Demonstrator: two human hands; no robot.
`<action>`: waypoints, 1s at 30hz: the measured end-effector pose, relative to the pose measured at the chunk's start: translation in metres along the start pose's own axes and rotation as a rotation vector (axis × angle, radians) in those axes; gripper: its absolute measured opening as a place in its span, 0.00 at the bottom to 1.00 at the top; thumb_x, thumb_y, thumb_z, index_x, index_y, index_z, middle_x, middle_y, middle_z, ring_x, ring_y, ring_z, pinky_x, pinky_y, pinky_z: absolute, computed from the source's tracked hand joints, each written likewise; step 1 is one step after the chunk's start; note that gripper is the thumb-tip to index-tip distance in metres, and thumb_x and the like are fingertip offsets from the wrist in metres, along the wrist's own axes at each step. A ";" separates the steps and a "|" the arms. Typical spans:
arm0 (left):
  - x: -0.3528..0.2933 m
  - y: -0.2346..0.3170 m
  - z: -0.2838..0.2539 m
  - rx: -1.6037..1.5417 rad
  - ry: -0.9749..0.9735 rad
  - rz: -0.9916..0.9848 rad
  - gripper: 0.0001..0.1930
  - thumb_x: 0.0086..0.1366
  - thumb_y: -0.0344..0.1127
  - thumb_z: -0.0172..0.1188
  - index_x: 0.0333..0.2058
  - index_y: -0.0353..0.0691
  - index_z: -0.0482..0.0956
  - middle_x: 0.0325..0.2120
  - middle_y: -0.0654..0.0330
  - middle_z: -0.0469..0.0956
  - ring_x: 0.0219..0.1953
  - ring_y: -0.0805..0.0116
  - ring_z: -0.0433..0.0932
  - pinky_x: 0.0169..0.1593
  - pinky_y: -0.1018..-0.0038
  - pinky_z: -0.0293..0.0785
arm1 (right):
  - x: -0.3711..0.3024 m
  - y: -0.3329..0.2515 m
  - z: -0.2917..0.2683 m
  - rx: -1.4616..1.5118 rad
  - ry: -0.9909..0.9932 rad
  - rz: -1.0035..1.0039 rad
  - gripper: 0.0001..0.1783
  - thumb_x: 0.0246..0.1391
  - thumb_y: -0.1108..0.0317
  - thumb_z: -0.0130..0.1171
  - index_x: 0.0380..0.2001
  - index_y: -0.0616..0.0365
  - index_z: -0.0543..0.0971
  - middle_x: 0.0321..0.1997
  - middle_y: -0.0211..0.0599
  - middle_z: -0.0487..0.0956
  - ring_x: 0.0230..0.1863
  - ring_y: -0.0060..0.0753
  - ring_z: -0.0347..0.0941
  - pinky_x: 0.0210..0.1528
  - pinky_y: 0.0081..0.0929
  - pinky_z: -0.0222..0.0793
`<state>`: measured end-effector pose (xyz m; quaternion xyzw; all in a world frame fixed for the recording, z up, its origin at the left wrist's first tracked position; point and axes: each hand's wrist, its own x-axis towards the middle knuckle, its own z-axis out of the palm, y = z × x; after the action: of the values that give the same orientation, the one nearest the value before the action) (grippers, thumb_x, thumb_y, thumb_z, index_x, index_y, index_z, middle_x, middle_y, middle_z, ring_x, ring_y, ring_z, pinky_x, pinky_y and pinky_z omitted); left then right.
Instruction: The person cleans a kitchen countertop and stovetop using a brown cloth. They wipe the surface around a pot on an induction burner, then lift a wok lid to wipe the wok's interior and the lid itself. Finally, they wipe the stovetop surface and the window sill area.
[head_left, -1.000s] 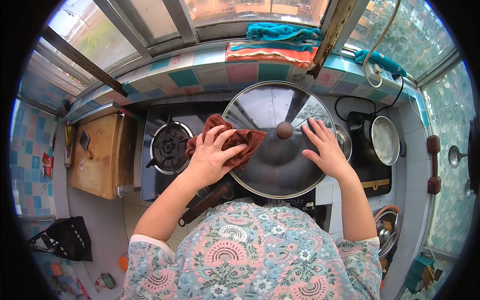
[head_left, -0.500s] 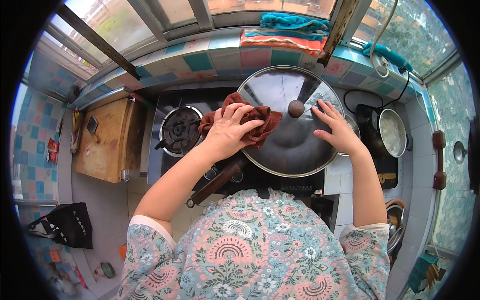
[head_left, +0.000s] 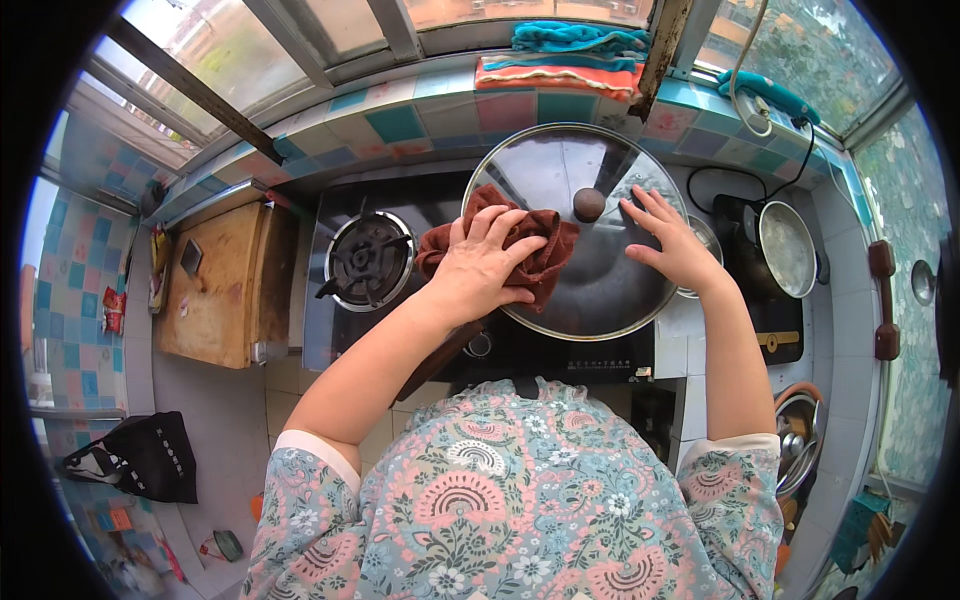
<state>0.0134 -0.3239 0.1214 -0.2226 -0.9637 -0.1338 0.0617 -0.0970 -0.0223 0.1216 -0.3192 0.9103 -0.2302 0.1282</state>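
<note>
A large glass lid [head_left: 590,290] with a metal rim and a dark round knob [head_left: 588,205] covers a pan on the cooktop. My left hand [head_left: 478,270] grips a crumpled brown cloth [head_left: 550,255] against the lid's left part, its fingers spread over the folds. My right hand [head_left: 672,240] rests with fingers apart on the right side of the lid, near the knob. Beneath my left wrist a dark pan handle [head_left: 435,362] slants toward me, partly hidden by the forearm.
Left of the lid is a bare gas burner [head_left: 368,260], and beyond it a wooden cutting board [head_left: 215,300]. To the right stands a pot [head_left: 788,250] with whitish contents. Folded towels [head_left: 575,60] lie on the tiled sill; metal bowls [head_left: 797,440] sit at the lower right.
My left hand has slid the brown cloth a little to the right over the lid, covering more of the pan handle with my forearm. The right hand stays on the lid.
</note>
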 end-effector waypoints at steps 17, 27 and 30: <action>0.007 0.017 0.002 0.110 -0.015 0.213 0.34 0.47 0.50 0.70 0.55 0.58 0.72 0.59 0.60 0.61 0.64 0.56 0.54 0.62 0.55 0.52 | 0.000 0.006 0.008 0.010 0.070 -0.022 0.38 0.51 0.59 0.66 0.65 0.41 0.65 0.74 0.36 0.55 0.75 0.49 0.45 0.73 0.43 0.46; 0.045 0.096 0.024 -0.174 0.118 0.161 0.21 0.54 0.39 0.66 0.48 0.50 0.75 0.52 0.59 0.67 0.53 0.58 0.67 0.53 0.61 0.65 | -0.056 -0.009 0.026 0.808 0.385 0.035 0.23 0.65 0.60 0.53 0.59 0.60 0.72 0.58 0.41 0.75 0.61 0.35 0.68 0.63 0.29 0.60; 0.059 0.110 0.014 -0.607 0.080 0.080 0.19 0.60 0.35 0.63 0.50 0.43 0.72 0.51 0.55 0.67 0.52 0.56 0.70 0.54 0.65 0.68 | -0.091 -0.033 0.047 1.082 0.444 -0.186 0.41 0.59 0.52 0.59 0.69 0.56 0.55 0.69 0.40 0.60 0.67 0.34 0.58 0.67 0.31 0.54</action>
<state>0.0091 -0.2010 0.1438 -0.2633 -0.8670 -0.4215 0.0355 0.0075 -0.0026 0.1052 -0.2309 0.6367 -0.7334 0.0585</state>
